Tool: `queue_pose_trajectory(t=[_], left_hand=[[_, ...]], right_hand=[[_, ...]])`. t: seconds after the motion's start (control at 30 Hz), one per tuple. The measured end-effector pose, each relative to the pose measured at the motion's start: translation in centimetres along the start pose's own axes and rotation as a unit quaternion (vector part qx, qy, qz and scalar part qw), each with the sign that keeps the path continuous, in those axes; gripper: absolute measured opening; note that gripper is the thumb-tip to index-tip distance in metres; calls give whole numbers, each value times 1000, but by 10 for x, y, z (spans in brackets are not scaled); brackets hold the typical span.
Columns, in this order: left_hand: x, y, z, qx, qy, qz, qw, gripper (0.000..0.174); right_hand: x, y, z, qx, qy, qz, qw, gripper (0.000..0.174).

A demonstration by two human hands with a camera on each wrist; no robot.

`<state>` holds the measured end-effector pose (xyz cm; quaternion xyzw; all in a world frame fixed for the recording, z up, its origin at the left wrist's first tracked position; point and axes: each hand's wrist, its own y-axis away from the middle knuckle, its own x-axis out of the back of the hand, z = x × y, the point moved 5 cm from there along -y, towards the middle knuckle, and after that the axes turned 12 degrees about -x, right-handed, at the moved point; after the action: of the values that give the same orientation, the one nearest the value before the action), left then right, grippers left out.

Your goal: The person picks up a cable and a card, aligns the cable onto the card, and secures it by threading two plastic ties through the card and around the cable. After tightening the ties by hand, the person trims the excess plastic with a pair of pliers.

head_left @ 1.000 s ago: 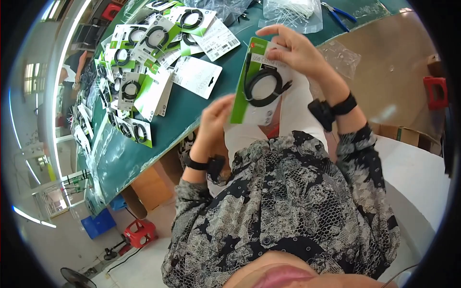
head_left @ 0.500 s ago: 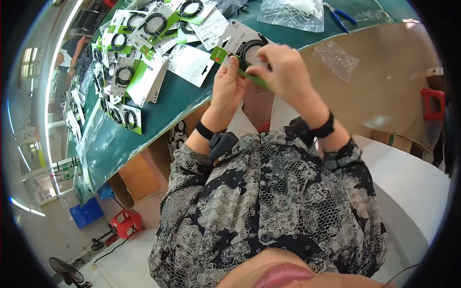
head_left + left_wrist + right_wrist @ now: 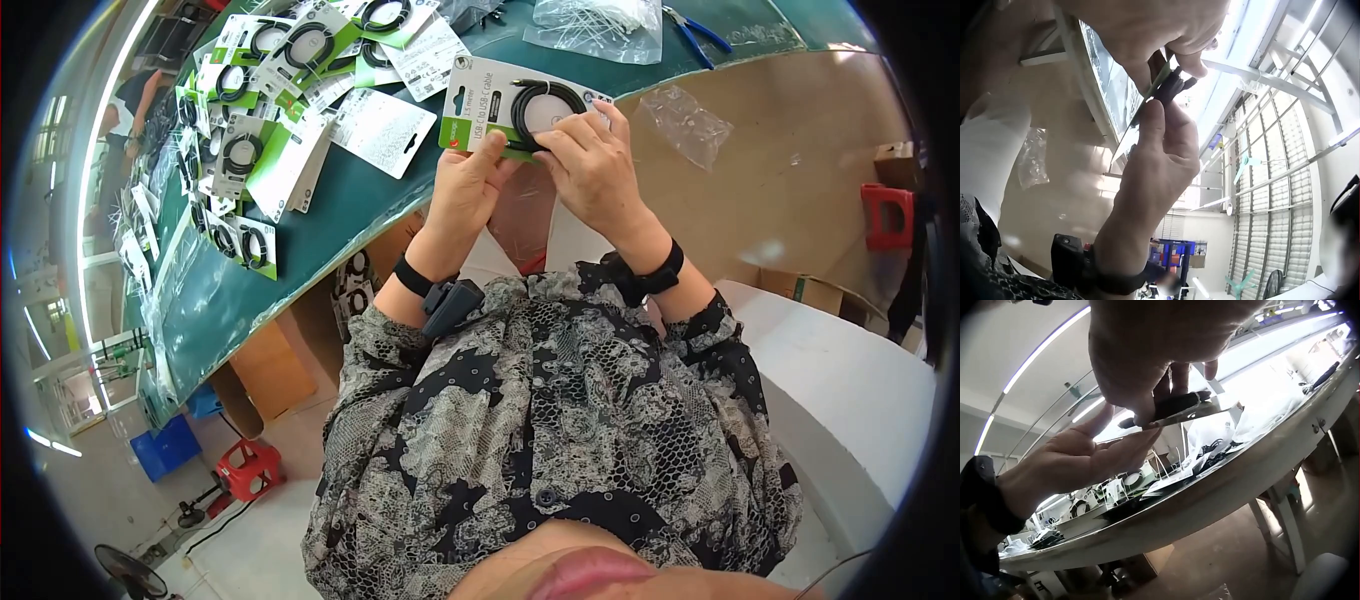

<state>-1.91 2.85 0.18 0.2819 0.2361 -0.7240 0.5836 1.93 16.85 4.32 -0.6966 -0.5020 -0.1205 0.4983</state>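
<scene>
A white and green card pack with a coiled black USB cable on it is held sideways above the near edge of the green table. My left hand pinches the pack's lower edge, thumb on the front. My right hand grips the pack with its fingertips on the cable coil. In the left wrist view the right hand presses the cable end on the thin card. In the right wrist view the right hand pinches card and cable, and the left hand lies under them.
Several more cable packs are spread over the table's left part. A clear bag of white ties and blue-handled pliers lie at the far edge. A brown board with a crumpled plastic bag is to the right.
The pack was upright in my right hand alone, close to my chest. Both hands now hold it, turned sideways and moved out over the table edge.
</scene>
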Motion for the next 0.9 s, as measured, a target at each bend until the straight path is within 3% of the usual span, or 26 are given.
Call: queue_pose_trajectory(t=[0.07, 0.17, 0.3, 0.43, 0.6, 0.67, 0.7, 0.77, 0.83, 0.87, 0.9], left_hand=[[0, 2, 0, 5, -14, -12, 1000, 22], [12, 0, -2, 12, -154, 8, 988, 24], [10, 3, -2, -30, -186, 34, 981, 25], [17, 7, -4, 3, -249, 40, 968, 25], [20, 12, 6, -33, -204, 35, 978, 29], [41, 18, 13, -31, -137, 90, 986, 30], [49, 19, 16, -29, -100, 114, 988, 31], [56, 25, 25, -33, -64, 125, 990, 30], [67, 31, 33, -42, -3, 147, 988, 30], [71, 32, 33, -41, 0, 146, 988, 30], [75, 32, 34, -44, 4, 150, 988, 28]], right_hand=[[1, 2, 0, -6, -7, 1, 1000, 18], [2, 2, -5, 18, 0, 3, 1000, 13], [-3, 8, -2, 24, 31, 3, 999, 10], [-3, 14, -2, 36, 33, -10, 999, 7], [3, 1, -11, 60, 13, 9, 998, 9], [28, -26, -11, 55, -14, 80, 995, 10], [36, -36, -5, 52, -24, 115, 992, 11], [42, -56, 49, -57, -105, 149, 982, 18], [29, -75, 107, -182, -166, 117, 962, 19], [17, -82, 129, -180, -163, 117, 963, 19], [1, -92, 139, -134, -77, 73, 985, 18]])
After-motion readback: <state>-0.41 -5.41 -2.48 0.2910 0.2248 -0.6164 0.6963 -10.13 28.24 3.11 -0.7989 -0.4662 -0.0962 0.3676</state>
